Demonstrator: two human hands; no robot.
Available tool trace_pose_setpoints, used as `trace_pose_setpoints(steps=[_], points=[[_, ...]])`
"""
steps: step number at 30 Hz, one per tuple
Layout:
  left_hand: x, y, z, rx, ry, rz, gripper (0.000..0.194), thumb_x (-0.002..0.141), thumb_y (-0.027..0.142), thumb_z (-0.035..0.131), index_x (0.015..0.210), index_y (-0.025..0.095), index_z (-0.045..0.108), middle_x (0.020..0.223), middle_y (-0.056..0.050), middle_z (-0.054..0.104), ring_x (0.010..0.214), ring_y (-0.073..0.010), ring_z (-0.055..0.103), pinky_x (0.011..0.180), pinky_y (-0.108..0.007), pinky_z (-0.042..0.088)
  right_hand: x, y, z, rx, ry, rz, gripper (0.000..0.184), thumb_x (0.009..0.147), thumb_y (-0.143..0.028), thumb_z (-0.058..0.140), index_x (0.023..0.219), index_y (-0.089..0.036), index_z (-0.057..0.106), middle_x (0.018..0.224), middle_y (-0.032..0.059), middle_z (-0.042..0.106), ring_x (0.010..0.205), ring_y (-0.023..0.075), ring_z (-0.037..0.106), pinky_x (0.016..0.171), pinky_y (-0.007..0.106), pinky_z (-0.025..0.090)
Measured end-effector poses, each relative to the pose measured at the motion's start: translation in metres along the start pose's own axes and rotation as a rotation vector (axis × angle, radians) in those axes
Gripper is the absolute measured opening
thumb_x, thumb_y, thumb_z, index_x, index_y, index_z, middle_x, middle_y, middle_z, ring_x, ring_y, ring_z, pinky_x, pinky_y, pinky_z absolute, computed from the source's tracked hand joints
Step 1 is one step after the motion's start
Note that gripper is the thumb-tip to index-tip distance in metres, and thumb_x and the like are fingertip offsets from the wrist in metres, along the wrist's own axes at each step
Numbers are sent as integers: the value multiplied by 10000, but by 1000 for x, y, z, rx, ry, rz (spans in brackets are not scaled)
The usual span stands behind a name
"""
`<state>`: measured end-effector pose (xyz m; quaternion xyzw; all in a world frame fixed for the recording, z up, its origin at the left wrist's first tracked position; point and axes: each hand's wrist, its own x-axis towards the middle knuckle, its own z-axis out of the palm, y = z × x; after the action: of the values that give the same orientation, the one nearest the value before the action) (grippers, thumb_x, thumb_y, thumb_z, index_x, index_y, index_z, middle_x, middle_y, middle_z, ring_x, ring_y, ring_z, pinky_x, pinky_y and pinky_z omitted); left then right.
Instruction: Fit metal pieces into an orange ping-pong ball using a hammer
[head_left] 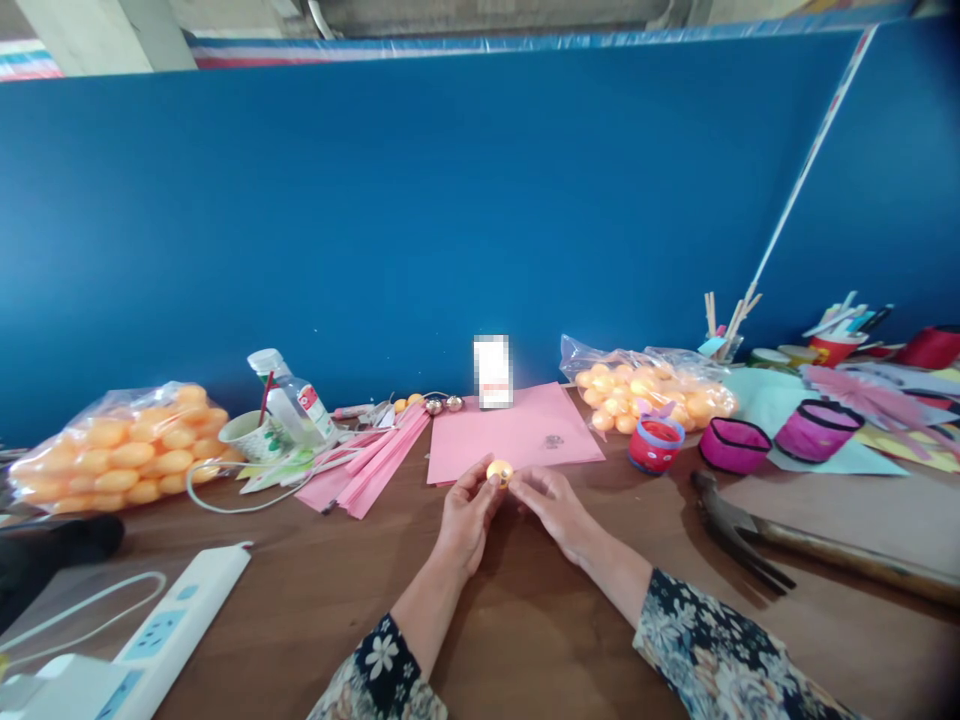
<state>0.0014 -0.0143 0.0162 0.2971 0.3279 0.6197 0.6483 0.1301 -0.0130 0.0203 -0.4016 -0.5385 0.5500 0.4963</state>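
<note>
My left hand [471,512] is closed around a small orange ball [498,470], with thumb and fingers gripping its left side. My right hand [551,505] is in a pinch at the ball's right edge; whatever lies between those fingertips is too small to make out. Both hands are just above the brown table, at the near edge of a stack of pink paper sheets [495,440]. Left of the sheets lie folded pink paper strips [386,460]. Two shiny metallic balls [444,405] rest behind the strips.
Bags of orange balls stand left [124,460] and right [652,385]. A claw hammer [750,525] lies at right, near magenta fabric rings [735,445] and a red cup [656,445]. A power strip [176,610] is front left. A bottle [296,400] and paper cup [251,437] stand before the blue partition [450,220].
</note>
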Motion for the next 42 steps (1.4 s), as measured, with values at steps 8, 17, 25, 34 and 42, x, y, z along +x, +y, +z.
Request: trace_pose_setpoints(steps=[8,17,25,34,42], points=[[1,-3,-3,48,1,5,427,646,225,683,1056,167,579,984,-63,647,836,-139,609,828,-283,452,0,-3,1,18,21,27,264,672,-413,625,713,-152,610,655,-1,580,598,109,499,564,230,418],[-1,0,1,95,27,-11,437,642,227,686,1058,155,576,931,-59,665,816,-125,610,803,-250,458,0,0,0,102,45,54,239,662,-379,648,721,-152,601,705,12,603,664,122,536,638,258,451],[0,-1,1,152,29,1,433,642,240,683,1050,141,579,943,-72,665,846,-157,613,821,-282,458,0,-3,0,156,81,89,282,598,-394,701,682,-137,622,705,30,627,670,137,558,668,274,459],[0,-2,0,160,42,6,419,631,244,689,1028,144,598,999,-79,651,895,-175,603,861,-307,445,1,-1,0,176,114,133,310,562,-405,723,677,-132,633,670,32,633,653,146,569,667,287,463],[1,-5,-2,202,39,10,435,640,252,682,1051,145,585,1053,-85,630,946,-190,586,888,-328,430,0,1,-1,218,105,119,292,578,-389,717,694,-134,638,654,26,636,626,135,561,643,263,448]])
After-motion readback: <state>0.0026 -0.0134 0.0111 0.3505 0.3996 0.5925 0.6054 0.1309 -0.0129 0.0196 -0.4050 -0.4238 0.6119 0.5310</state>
